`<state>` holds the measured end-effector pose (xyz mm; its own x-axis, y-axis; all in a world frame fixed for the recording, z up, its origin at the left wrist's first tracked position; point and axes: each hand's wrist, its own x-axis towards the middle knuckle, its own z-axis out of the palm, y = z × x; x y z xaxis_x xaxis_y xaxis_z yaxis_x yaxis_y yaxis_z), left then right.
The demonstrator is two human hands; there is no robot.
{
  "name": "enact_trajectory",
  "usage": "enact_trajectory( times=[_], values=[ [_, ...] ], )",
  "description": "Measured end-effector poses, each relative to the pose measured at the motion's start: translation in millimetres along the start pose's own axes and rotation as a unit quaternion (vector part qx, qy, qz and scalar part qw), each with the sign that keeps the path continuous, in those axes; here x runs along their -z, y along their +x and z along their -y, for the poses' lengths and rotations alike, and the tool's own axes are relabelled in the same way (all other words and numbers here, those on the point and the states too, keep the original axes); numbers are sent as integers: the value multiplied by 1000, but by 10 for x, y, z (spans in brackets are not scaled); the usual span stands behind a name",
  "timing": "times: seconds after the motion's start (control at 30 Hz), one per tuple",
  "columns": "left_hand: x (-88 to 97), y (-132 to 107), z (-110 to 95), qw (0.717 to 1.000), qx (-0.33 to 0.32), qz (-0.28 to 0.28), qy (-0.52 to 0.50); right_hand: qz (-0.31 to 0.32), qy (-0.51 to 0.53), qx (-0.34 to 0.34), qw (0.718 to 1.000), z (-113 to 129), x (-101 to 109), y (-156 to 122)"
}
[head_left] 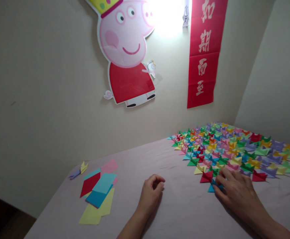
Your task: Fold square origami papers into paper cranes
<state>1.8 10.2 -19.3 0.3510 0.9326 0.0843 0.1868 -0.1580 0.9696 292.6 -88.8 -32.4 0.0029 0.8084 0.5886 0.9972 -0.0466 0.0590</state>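
My right hand (238, 191) is at the near edge of a wide field of folded paper cranes (212, 146). Its thumb and fingers close on a blue paper crane (211, 188), partly hidden under them. A red paper crane (206, 177) stands just beside it, left of my fingers. My left hand (152, 189) rests on the sheet in the middle, its fingers curled loosely inward with nothing visible in them. To its left lie several loose square papers (102, 184) in light blue, blue, red, pink and yellow, overlapping one another.
A pale pink sheet (135, 159) covers the surface, which ends at the wall. Farther left lie a yellow folded paper piece (84, 167) and a purple one (74, 174). A pink pig cutout (132, 83) and a red banner (202, 76) hang on the wall.
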Motion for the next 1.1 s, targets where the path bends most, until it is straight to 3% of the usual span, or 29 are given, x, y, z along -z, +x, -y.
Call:
enact_trajectory(
  times=[0.5,0.7,0.8,0.97,1.03,1.1],
  values=[
    [0,7,38,1000,-9,0,-4,-16,-18,-21,999,12,0,2],
    [10,16,39,1000,-13,2,6,-67,7,-49,996,77,209,76],
    [-8,6,37,1000,-20,-6,19,-98,72,-17,992,315,345,193],
    [-45,-48,17,997,-42,-40,55,-120,224,125,959,1083,327,461],
    [34,-42,9,995,-70,-50,58,-111,271,177,939,1395,231,566],
    [227,-26,15,991,-93,-56,84,-84,312,201,925,1636,103,649]
  ],
)
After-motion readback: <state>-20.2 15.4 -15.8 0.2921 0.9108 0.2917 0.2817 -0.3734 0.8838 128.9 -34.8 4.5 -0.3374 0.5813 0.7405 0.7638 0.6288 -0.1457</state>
